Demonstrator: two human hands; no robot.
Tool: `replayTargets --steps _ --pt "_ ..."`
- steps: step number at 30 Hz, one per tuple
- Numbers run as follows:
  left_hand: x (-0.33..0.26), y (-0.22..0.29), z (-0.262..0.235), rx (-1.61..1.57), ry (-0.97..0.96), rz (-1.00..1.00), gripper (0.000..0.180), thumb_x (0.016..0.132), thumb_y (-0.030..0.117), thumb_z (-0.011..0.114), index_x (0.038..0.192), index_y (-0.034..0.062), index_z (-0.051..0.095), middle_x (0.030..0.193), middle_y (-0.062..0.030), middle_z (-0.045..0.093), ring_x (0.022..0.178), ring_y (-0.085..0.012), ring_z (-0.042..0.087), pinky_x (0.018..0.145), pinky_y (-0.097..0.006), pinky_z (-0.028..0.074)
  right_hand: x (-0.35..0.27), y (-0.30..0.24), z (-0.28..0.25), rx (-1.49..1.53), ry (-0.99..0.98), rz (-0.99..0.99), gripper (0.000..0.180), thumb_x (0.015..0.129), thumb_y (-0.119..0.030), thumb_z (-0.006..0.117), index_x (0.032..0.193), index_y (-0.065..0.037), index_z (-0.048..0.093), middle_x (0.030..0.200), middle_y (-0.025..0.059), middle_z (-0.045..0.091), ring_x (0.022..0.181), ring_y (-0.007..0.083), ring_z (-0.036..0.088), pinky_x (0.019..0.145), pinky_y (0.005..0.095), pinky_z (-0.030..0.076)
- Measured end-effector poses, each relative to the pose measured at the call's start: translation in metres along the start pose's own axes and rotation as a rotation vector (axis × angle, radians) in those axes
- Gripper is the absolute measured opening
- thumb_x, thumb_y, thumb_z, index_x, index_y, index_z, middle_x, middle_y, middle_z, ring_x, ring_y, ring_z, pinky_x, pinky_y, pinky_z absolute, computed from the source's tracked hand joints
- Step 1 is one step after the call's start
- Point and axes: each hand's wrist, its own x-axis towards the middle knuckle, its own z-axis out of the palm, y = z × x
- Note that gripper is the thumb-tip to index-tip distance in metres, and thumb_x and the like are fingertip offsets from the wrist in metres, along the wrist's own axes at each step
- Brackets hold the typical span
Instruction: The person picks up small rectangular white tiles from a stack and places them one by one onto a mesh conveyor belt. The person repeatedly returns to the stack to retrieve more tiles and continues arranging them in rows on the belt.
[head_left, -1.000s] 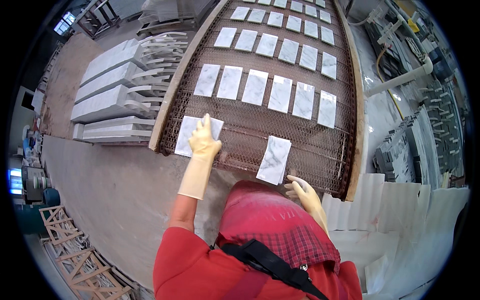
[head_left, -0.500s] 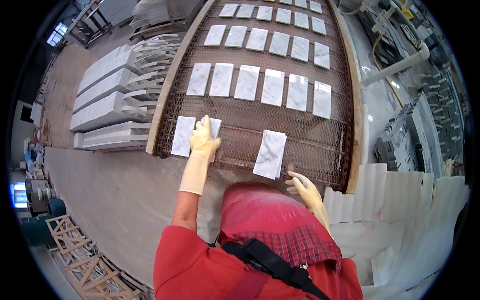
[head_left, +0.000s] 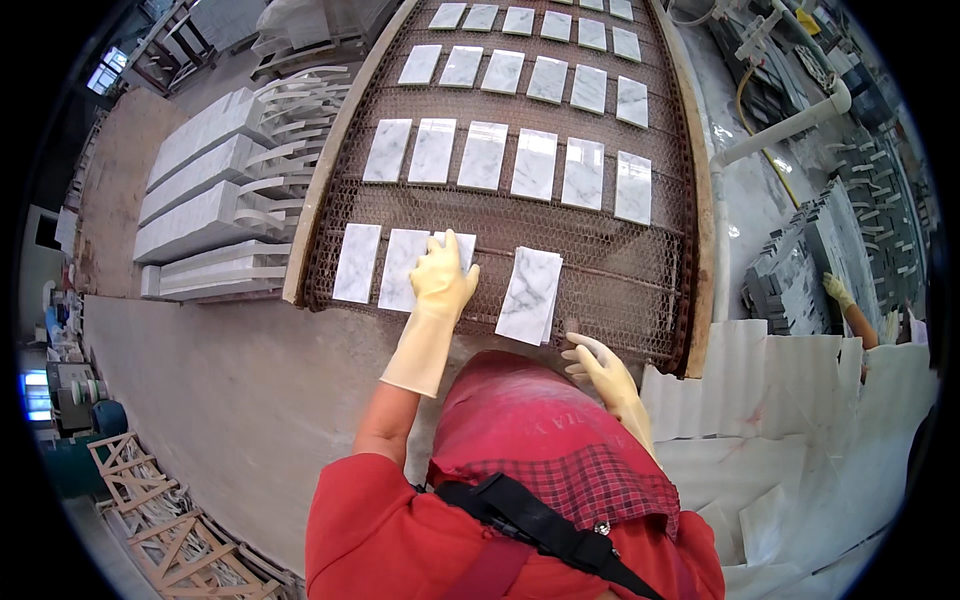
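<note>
View from above of a person in a red top at the near end of a brown wire-mesh conveyor belt (head_left: pixel 600 280) carrying white, grey-veined rectangular marble tiles. The left hand (head_left: pixel 443 280), in a pale yellow rubber glove, lies palm down with fingers spread flat on a white marble tile (head_left: pixel 452 245) in the nearest row; it presses on the tile rather than gripping it, and most of the tile is hidden beneath the palm. Just to the left of this hand lie two more tiles of the same row, a second white tile (head_left: pixel 402 270) touching or nearly touching the covered one, and a third white tile (head_left: pixel 357 263) beyond it near the belt's wooden side rail (head_left: pixel 318 215). To the right of the left hand, and just beyond the fingertips of the right hand, lies a small stack of white veined tiles (head_left: pixel 530 295), slightly skewed to the row. The right hand (head_left: pixel 598 368), also gloved in pale yellow, hovers open at the belt's near edge with fingers loosely spread, holding nothing and apart from the stack. Farther from both hands, a full row of six tiles (head_left: pixel 510 160) crosses the belt, with further rows beyond. To the far right, another person's gloved hand (head_left: pixel 836 290) rests by grey stone pieces (head_left: pixel 800 270).
</note>
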Motion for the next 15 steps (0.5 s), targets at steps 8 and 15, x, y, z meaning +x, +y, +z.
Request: replayTargets --steps 8,15 --pt "-0.003 0.023 0.038 0.21 0.131 -0.015 0.082 0.087 0.051 0.082 0.152 0.0104 0.052 0.125 -0.0176 0.059 0.091 -0.0363 0.074 0.068 -0.047 0.062 -0.001 0.004 -0.001 -0.03 -0.038 0.009 0.053 0.113 -0.034 0.052 0.157 -0.006 0.052 0.141 0.0173 0.068 0.116 0.0247 0.068 0.103 0.0371 0.053" --pt "0.001 0.019 0.052 0.261 0.212 0.025 0.081 0.089 0.054 0.079 0.151 0.0092 0.053 0.124 -0.0174 0.06 0.087 -0.0342 0.075 0.066 -0.045 0.062 -0.002 0.005 -0.004 -0.045 -0.036 -0.011 0.053 0.112 -0.035 0.053 0.157 -0.006 0.053 0.141 0.0161 0.068 0.116 0.024 0.068 0.103 0.0371 0.053"
